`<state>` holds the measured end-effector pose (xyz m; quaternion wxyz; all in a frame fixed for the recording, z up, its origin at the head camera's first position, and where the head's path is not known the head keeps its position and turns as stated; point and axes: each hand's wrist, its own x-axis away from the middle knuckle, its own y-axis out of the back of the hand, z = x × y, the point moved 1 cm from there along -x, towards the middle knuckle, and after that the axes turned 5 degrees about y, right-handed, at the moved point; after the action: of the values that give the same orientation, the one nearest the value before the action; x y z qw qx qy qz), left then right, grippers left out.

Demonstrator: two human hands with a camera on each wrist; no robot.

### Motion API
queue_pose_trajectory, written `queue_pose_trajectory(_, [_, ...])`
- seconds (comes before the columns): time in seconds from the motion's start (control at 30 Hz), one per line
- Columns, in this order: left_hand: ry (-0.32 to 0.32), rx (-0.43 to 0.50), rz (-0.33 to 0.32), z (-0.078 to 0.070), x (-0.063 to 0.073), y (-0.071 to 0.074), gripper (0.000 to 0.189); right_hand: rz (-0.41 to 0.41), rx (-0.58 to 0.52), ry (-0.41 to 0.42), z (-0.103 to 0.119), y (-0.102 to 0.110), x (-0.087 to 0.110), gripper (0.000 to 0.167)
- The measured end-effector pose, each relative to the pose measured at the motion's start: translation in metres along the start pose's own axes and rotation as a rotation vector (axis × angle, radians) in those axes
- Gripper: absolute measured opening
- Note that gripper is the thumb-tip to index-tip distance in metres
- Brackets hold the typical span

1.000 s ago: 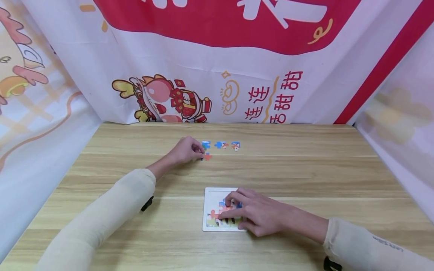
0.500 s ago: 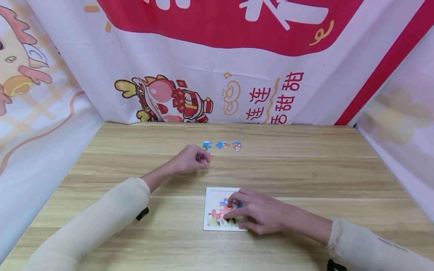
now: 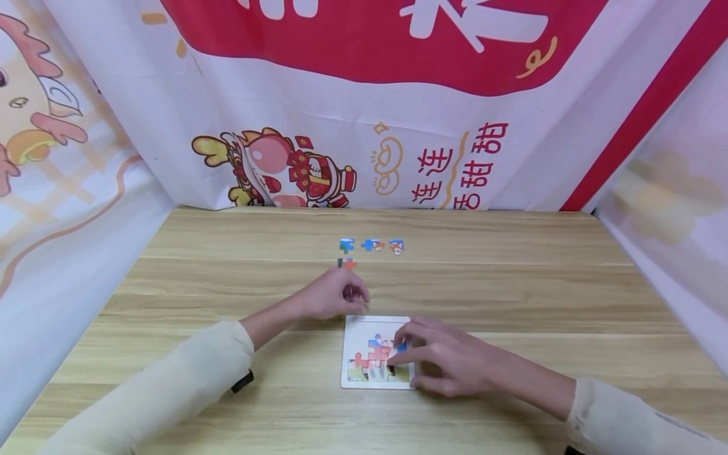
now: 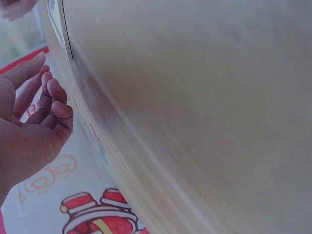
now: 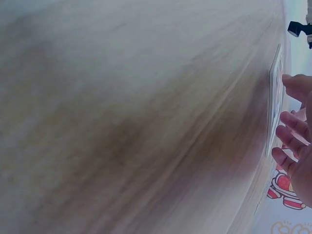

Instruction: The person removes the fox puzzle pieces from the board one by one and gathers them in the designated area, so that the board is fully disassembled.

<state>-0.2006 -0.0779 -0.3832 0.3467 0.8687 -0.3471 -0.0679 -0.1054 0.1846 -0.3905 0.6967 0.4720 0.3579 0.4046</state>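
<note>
A white-framed puzzle board, partly filled with picture pieces, lies on the table. My left hand hovers just beyond its far left corner. In the left wrist view its fingers are loosely curled, with no piece visible between them. My right hand is over the board's right side, fingers spread and bent, hiding part of the picture; whether the tips touch the pieces I cannot tell. Behind the left hand lie loose jigsaw pieces: a blue-green one, a blue one with fox parts, a fox-face one and a red one.
The wooden table stretches around the board on all sides. A printed white and red cloth hangs along its back edge, and more cloth hangs at both sides. A small dark patch shows beside the red piece.
My left hand has come away from the loose pieces, nearer to the board. My right hand has shifted slightly right, showing more of the puzzle. The loose pieces look unmoved.
</note>
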Motion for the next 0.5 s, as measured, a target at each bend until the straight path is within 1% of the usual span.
queue_pose_trajectory(0.13, [-0.024,0.001,0.019,-0.004,0.001,-0.006,0.01,0.01,0.012,-0.028,0.001,-0.001,0.003,0.05])
queue_pose_trajectory(0.27, [-0.041,-0.002,0.031,-0.006,0.002,-0.01,0.008,0.007,0.039,-0.031,0.001,-0.002,0.003,0.047])
queue_pose_trajectory(0.33, [-0.032,-0.002,0.042,-0.008,0.003,-0.012,0.009,0.007,0.044,-0.03,0.0,-0.003,0.003,0.044])
queue_pose_trajectory(0.5, [0.004,0.01,0.083,-0.013,0.007,-0.017,0.01,0.014,0.045,-0.034,-0.002,-0.004,0.003,0.044])
